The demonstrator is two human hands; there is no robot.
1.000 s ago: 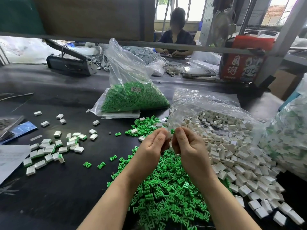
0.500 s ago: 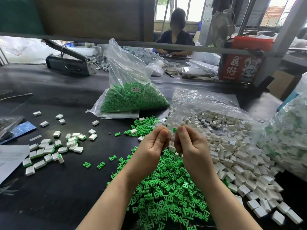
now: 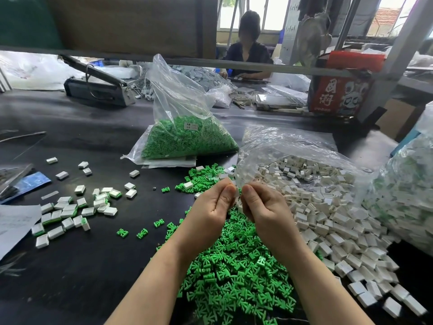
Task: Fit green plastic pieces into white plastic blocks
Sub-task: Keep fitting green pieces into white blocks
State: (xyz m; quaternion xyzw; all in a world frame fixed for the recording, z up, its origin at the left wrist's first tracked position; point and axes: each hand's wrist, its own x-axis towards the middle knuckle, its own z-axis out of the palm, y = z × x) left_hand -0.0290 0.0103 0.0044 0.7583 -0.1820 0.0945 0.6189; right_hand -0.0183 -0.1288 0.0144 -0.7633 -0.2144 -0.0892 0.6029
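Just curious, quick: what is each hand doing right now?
Left hand: fingers curled, pinching a small piece at the fingertips.
Right hand: curled too, pinching the same piece; mostly hidden.

- Green pieces [image 3: 234, 275]: moulded plastic, slightly shiny
- White blocks [image 3: 328, 221]: smooth plastic, dull sheen
- Bags [image 3: 178, 90]: clear, crinkled, glossy plastic film
- Table [image 3: 77, 273]: black, matt, faintly scuffed
- Shelf rail [image 3: 257, 66]: grey painted metal
- Sheet [image 3: 14, 224]: white matt paper

both forearms are bare up to the frame's bottom edge, no sleeves showing. the left hand [image 3: 210, 208] and right hand [image 3: 262, 207] are bare, with short, plain nails.
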